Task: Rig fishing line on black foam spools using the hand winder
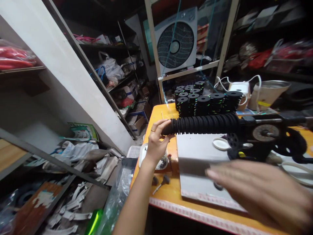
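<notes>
My left hand (156,138) grips the left end of a long row of black spools (202,124) threaded on the shaft of a winding machine (266,135); fingers curl round the end spool. My right hand (259,192) hovers low and blurred over a grey board (195,156) on the orange table (168,192), fingers stretched out flat and holding nothing. Behind the row stand several stacks of black spools (202,99) wound with shiny thread.
A box fan (176,40) stands behind the table. A white lid (220,143) lies on the board. A small dish (161,161) and a dark-headed tool (161,183) sit at the table's left edge. Cluttered shelves (114,75) and scrap paper (73,156) fill the left.
</notes>
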`<state>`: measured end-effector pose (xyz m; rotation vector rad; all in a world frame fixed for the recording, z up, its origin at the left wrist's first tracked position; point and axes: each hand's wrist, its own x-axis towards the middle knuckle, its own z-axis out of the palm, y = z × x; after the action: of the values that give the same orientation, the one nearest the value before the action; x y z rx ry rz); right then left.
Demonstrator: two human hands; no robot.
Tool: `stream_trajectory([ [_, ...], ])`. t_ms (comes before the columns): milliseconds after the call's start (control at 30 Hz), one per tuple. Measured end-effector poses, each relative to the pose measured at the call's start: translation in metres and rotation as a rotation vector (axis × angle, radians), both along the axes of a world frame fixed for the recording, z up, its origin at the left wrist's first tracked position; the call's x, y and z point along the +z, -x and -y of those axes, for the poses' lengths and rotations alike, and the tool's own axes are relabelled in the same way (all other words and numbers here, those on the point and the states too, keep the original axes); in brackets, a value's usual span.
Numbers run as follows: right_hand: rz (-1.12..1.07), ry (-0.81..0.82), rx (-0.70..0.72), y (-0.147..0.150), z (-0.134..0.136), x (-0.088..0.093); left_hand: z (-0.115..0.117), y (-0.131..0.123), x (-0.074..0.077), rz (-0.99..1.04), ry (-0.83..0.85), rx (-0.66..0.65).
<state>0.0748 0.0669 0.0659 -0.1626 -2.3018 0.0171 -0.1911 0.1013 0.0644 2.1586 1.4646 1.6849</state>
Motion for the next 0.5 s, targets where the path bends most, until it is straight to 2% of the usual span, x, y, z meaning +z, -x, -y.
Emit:
stream_trajectory([
  [33,0.039,-0.094,-0.020,0.008,-0.016,0.020,0.000,0.001,-0.001,0.012,0.005,-0.002],
  [100,0.034,-0.136,-0.178,0.031,-0.046,0.052,0.000,0.002,-0.002,0.028,0.010,-0.005],
  [167,0.108,-0.155,-0.273,0.056,-0.070,0.068,0.001,0.001,-0.003,0.028,0.008,-0.011],
  [300,0.298,-0.140,-0.325,0.092,-0.102,0.067,0.001,0.001,-0.004,-0.003,-0.011,-0.004],
  [500,0.266,-0.014,-0.254,0.094,-0.113,0.060,-0.004,0.009,0.008,-0.152,-0.011,-0.050],
])
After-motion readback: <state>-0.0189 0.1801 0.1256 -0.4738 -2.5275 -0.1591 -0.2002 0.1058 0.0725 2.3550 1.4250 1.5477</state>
